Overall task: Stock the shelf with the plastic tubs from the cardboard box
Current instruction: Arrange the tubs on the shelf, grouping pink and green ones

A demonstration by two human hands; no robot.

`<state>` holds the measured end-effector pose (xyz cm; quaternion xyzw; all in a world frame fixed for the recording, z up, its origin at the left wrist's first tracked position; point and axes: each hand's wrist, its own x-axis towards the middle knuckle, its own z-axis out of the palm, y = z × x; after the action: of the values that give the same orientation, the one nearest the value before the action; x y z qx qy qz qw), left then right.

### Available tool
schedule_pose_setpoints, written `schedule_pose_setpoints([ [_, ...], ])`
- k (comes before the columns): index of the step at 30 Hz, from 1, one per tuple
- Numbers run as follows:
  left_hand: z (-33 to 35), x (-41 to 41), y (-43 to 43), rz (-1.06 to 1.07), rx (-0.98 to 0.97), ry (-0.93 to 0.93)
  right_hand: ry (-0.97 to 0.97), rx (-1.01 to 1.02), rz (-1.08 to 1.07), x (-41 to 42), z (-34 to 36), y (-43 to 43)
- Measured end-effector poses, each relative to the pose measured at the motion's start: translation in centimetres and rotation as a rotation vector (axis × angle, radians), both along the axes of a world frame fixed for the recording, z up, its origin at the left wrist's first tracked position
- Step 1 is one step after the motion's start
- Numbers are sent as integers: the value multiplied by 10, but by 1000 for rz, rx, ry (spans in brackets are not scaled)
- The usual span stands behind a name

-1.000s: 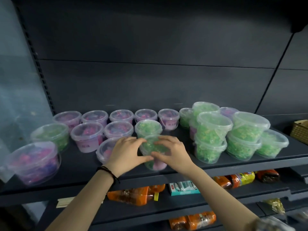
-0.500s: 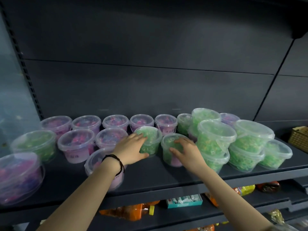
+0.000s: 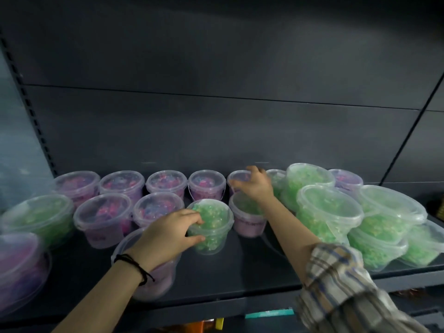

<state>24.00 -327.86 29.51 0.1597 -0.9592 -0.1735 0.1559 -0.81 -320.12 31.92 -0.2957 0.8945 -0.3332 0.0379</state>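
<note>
Clear lidded plastic tubs of pink or green pieces stand in rows on the dark shelf (image 3: pixel 240 272). My left hand (image 3: pixel 168 234) wraps the left side of a green tub (image 3: pixel 213 227) standing in the second row. My right hand (image 3: pixel 254 186) reaches to the back row, fingers spread over the lid of a pink tub (image 3: pixel 236 177), blurred. Below that wrist stands a tub (image 3: pixel 247 219) with green on top and pink at the bottom. My left wrist covers part of a front pink tub (image 3: pixel 156 280). The cardboard box is out of view.
Green tubs (image 3: pixel 329 212) are stacked two high at the right, close to my right forearm. More pink tubs (image 3: pixel 103 217) and one green tub (image 3: pixel 38 217) fill the left. The shelf's back panel (image 3: pixel 216 128) rises behind. Packets show on a lower shelf.
My right hand let go of the green-and-pink tub and moved back to the rear row. My left hand stayed on the green tub. The view moved closer.
</note>
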Motion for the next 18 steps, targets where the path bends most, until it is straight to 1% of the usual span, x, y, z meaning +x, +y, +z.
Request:
schedule_pose_setpoints([
  [2,-2,0,-2,4,23,27,-35,158,-22,-13,0,-11],
  [4,-5,-1,-4,8,38,43,-11,293,-20,-21,-4,-19],
  [9,-9,-3,-5,15,14,51,-40,430,6,-35,-2,-25],
  [12,-8,-3,-6,11,14,48,30,499,22,-39,2,-28],
  [14,-6,-3,-6,4,20,40,82,492,-3,-36,3,-31],
  [15,-5,-3,-5,3,21,35,75,457,-26,-33,4,-32],
  [18,-2,-2,-2,-2,9,28,19,279,-69,-27,15,-34],
])
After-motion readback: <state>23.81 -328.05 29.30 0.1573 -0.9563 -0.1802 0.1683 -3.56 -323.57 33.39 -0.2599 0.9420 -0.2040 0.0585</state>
